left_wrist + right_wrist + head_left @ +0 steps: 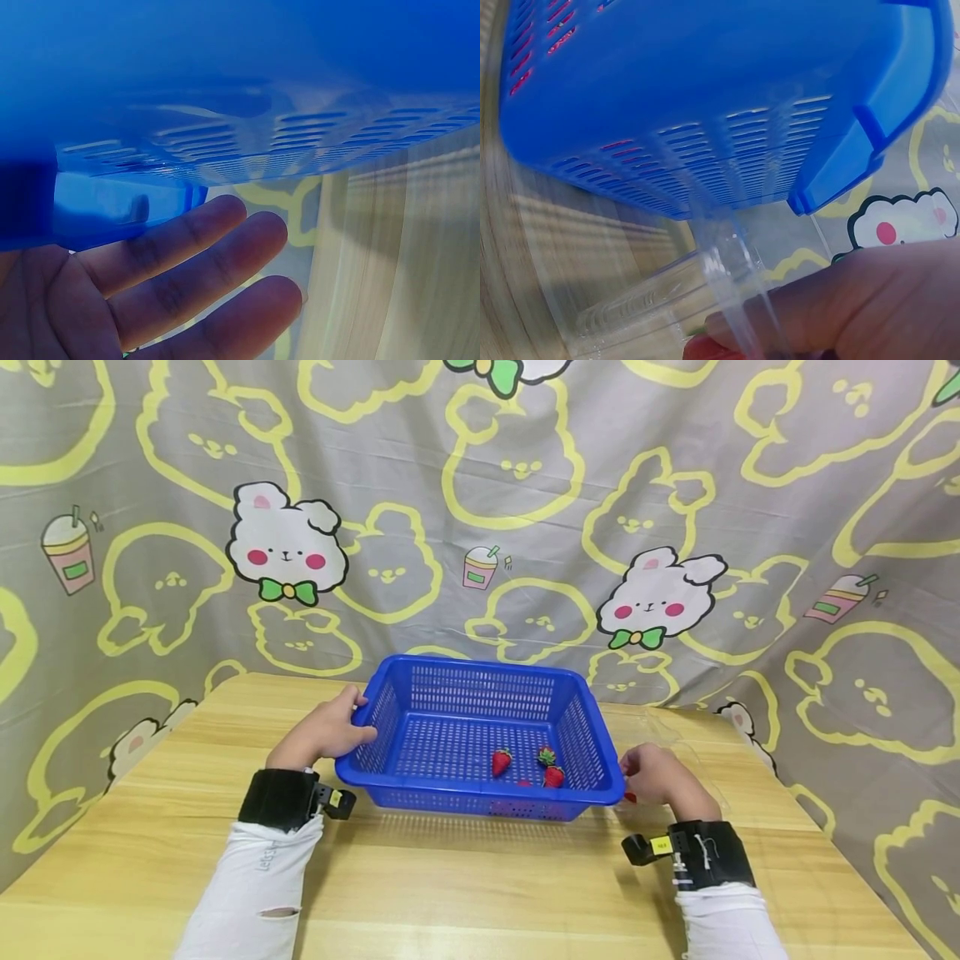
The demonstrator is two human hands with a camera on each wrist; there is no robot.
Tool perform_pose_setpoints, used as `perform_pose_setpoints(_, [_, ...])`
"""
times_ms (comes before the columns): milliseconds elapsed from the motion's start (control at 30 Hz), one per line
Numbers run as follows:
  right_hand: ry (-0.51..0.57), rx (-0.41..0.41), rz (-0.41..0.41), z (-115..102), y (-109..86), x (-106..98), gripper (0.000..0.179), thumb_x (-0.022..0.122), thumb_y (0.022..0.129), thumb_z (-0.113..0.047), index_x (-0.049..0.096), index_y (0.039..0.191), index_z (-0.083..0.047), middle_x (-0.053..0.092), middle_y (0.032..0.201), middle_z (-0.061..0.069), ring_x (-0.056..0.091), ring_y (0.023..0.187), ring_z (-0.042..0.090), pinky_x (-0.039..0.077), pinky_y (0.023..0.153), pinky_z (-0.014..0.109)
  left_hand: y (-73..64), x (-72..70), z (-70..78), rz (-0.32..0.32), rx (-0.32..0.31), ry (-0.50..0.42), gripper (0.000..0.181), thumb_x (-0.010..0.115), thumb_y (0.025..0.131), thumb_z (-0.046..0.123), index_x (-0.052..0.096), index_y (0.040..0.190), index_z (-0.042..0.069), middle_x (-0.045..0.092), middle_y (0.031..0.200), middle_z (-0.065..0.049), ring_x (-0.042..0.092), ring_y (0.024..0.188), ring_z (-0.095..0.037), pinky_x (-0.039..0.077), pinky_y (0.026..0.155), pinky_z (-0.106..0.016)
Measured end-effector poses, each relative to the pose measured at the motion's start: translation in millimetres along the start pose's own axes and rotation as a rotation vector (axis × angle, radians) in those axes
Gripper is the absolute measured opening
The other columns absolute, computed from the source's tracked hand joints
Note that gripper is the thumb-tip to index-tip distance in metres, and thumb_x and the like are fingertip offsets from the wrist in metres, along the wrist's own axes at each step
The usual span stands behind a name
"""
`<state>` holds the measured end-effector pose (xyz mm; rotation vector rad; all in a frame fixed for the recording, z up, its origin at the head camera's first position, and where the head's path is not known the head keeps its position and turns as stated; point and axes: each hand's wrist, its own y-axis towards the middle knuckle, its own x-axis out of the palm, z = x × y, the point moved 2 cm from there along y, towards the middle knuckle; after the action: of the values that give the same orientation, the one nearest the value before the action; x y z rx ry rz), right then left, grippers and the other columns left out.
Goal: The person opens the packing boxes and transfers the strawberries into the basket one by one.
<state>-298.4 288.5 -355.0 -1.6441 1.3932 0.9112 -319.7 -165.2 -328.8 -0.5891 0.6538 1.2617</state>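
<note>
A blue plastic basket (480, 789) with slotted walls stands on the table. Several red strawberries (501, 762) with green tops lie toward its right side. My left hand (330, 727) holds the basket's left rim, thumb over the edge; in the left wrist view its other fingers (217, 274) stretch out beneath the rim, outside the wall. Just off the basket's right front corner, my right hand (652, 774) pinches a strawberry (711, 348) at a clear plastic container (727, 262). That strawberry is mostly hidden under the hand in the head view.
The wooden table (465, 877) extends in front of the basket and to both sides. Behind it hangs a grey curtain (412, 468) with yellow outlines and white rabbit faces. The clear container (701, 777) lies right of the basket, faint against the wood.
</note>
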Motion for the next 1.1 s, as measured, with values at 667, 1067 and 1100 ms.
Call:
perform_pose_setpoints(667, [-0.015,-0.018,0.058,-3.1,-0.8,-4.5,0.004,0.068,0.079,-0.001,0.068,0.084,-0.001,0.062,0.071,0.005,0.054,0.067,0.022,0.045,0.06,0.034,1.3,0.1,-1.7,0.012,0.022,0.008,0.036,0.059,0.092,0.013,0.039,0.118,-0.001,0.051,0.127,-0.033,0.061,0.1,-0.04,0.054,0.082,-0.052])
perform_pose_setpoints(1067, [-0.009,-0.004,0.064,-5.1,-2.3,-6.8,0.009,0.066,0.08,0.001,0.068,0.089,0.001,0.063,0.076,0.007,0.056,0.07,0.024,0.049,0.063,0.038,1.7,0.4,-1.9,0.009,0.022,0.01,0.038,0.059,0.092,0.013,0.039,0.12,-0.002,0.049,0.13,-0.033,0.059,0.104,-0.042,0.053,0.084,-0.054])
perform_pose_setpoints(1100, [-0.009,-0.005,0.066,-5.2,-2.2,-7.0,0.01,0.066,0.08,0.002,0.068,0.089,0.001,0.063,0.076,0.007,0.056,0.07,0.025,0.049,0.064,0.038,1.5,0.2,-1.8,0.007,0.017,0.01,0.038,0.058,0.092,0.014,0.039,0.121,-0.001,0.048,0.131,-0.033,0.059,0.105,-0.043,0.052,0.085,-0.054])
